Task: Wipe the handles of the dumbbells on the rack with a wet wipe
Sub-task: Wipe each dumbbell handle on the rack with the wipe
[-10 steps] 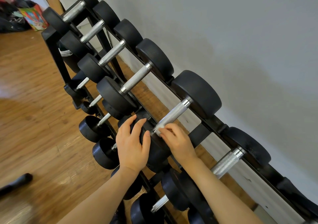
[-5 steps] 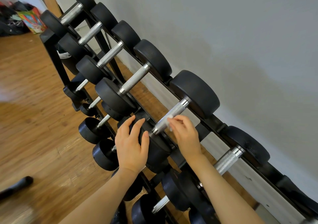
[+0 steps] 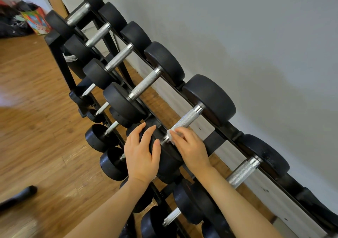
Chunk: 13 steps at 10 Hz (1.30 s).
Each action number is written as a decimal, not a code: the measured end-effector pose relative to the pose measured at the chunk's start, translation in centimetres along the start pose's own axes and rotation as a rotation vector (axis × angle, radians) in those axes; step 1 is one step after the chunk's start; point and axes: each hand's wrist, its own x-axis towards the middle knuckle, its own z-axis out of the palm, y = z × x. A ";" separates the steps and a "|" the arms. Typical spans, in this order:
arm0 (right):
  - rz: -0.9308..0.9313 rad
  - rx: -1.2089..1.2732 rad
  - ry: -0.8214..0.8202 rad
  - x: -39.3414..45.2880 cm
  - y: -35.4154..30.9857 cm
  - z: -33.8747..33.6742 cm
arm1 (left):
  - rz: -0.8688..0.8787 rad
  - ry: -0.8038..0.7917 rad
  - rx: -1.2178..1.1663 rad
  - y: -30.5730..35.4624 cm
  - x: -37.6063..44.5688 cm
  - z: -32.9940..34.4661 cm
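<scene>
Our right hand (image 3: 192, 146) presses the wipe (image 3: 172, 134) against the near end of a handle (image 3: 184, 122) on the top row of the rack (image 3: 214, 141); the fingers curl over the white cloth and pinch it onto the knurled steel, just beside the collar where the handle meets the near head (image 3: 164, 151). Our left hand (image 3: 141, 153) lies with fingers spread and fairly straight on that near head, resting on the rubber without gripping it; we judge it is steadying the dumbbell.

The relation that matters is the handle's long axis; it runs from our grip away and to the right, up towards the far head (image 3: 210, 98) by the wall (image 3: 256, 45). Nearly all the bare steel lies beyond the wipe in that direction; so the stroke we judge to come should slide along that line, away from us and rightward, not across it. The right hand is the nearer one to the steel and already sits on it; the left is just beside, on the left.

Further handles lie on both sides; one to the near right (image 3: 241, 173), one to the far left (image 3: 144, 84); whether they are wiped we cannot tell.
</scene>
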 end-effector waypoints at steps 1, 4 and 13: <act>-0.200 -0.105 0.110 0.7 0.2 0.1 | 0.001 -0.002 0.003 -0.1 0.0 0.0; -0.385 -0.166 -0.071 2.6 -0.3 -0.7 | -0.005 -0.007 0.007 -0.1 0.0 0.0; -0.311 -0.186 0.119 2.4 2.0 -1.3 | 0.005 0.005 0.008 -0.3 0.0 0.1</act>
